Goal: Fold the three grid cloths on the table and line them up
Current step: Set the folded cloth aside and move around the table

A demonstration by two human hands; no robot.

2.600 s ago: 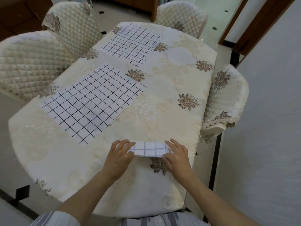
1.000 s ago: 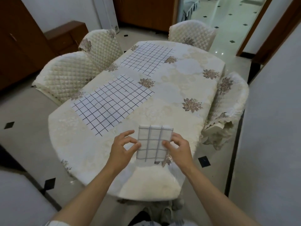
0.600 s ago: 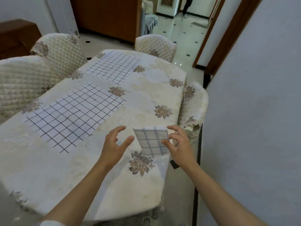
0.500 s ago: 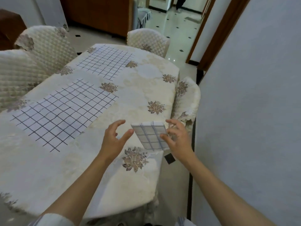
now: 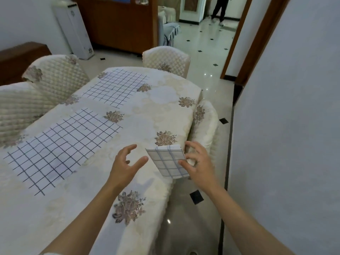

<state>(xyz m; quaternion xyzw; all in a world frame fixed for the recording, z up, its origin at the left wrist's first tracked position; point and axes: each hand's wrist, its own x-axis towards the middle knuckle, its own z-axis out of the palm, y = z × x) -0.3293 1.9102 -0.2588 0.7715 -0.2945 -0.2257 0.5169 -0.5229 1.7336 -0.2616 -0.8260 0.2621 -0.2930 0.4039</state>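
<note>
Lifted off the worktop (image 5: 147, 115) since the earlier frames, the folded grid cloth (image 5: 165, 161) is now sitting in the right hand (image 5: 199, 162) alone, with the thumb pressing on its top face and the other fingers curling at its right edge, over the worktop's right rim. Just left of it the left hand (image 5: 125, 162) is hovering, fingers spread wide and gripping nothing. Two unfolded grid cloths are lying flat well left and ahead of the hands: the nearer cloth (image 5: 62, 144) and the farther cloth (image 5: 116, 89). Four quilted chairs are ringing the worktop; one chair (image 5: 205, 122) is standing just beyond the right hand. A grey wall (image 5: 285, 126) is rising close on the right.
</note>
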